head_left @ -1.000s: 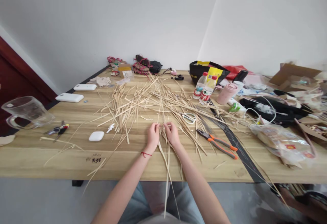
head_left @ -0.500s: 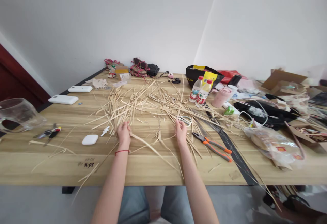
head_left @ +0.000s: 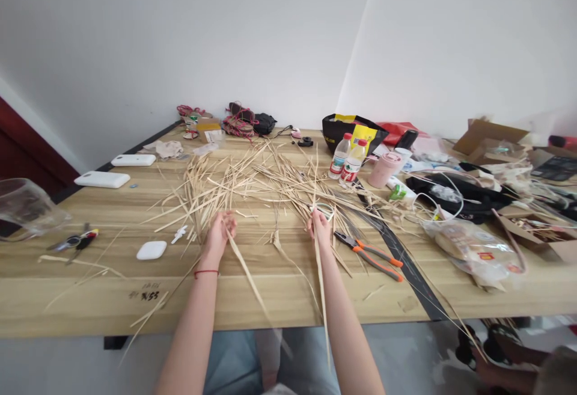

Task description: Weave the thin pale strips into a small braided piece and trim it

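Note:
My left hand (head_left: 220, 234), with a red string at the wrist, pinches a pale flat strip (head_left: 250, 279) that slants down toward the table's front edge. To the right, my right hand (head_left: 319, 226) is closed on another long strip (head_left: 320, 275), which runs up past the fingers and down over the forearm. Beyond both hands spreads a loose pile of straw-coloured strips (head_left: 216, 187). A knotted strip (head_left: 276, 240) lies on the wood between the hands. White-handled scissors (head_left: 325, 210) rest partly behind my right hand.
Orange-handled pliers (head_left: 372, 255) lie right of my right hand. Two bottles (head_left: 353, 165) and a pink cup (head_left: 384, 169) stand behind. A white case (head_left: 151, 250) and small cutters (head_left: 81, 241) are at the left. Bags and boxes crowd the right; part of a person shows at lower right.
A long strip now hangs from my right hand down over the forearm. The strip in my left hand has swung to a steeper slant. The view has shifted slightly.

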Available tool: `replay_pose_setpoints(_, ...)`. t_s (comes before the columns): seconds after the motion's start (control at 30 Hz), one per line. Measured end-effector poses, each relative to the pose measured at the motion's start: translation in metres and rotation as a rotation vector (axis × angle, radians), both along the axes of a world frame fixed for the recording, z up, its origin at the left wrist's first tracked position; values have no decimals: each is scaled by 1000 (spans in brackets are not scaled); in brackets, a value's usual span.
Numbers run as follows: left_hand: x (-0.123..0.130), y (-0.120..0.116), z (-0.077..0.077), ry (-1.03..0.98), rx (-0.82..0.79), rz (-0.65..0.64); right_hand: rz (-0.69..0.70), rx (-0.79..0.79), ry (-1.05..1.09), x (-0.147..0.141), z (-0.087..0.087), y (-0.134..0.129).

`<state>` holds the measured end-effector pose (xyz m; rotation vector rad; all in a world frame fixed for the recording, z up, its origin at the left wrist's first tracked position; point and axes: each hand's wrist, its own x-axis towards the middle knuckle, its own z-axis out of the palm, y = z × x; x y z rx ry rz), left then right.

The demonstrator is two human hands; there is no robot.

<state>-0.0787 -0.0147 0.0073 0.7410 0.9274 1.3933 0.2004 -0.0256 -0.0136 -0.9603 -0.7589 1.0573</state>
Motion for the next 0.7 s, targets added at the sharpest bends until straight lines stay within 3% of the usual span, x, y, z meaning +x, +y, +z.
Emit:
replay_pose_setpoints(0.17, 7, -12, 5, 334, 80, -275, 31, -30, -54, -4, -3, 0)
replay_pose_setpoints(0.33, 5, -19, 9, 506, 1, -243, 43, -38, -87, -8, -5, 1)
replay_pose_setpoints(0.43, 0, -14, 5, 271, -10, -123, 68, -38, -101, -11, -3, 1)
replay_pose_setpoints(0.6, -12, 0, -2, -230, -2, 246, 81, -51, -74, -12, 3, -1)
replay_pose_setpoints(0.7, -13, 4, 0, -365, 20, 281, 82, -47, -38, -13, 4, -1)
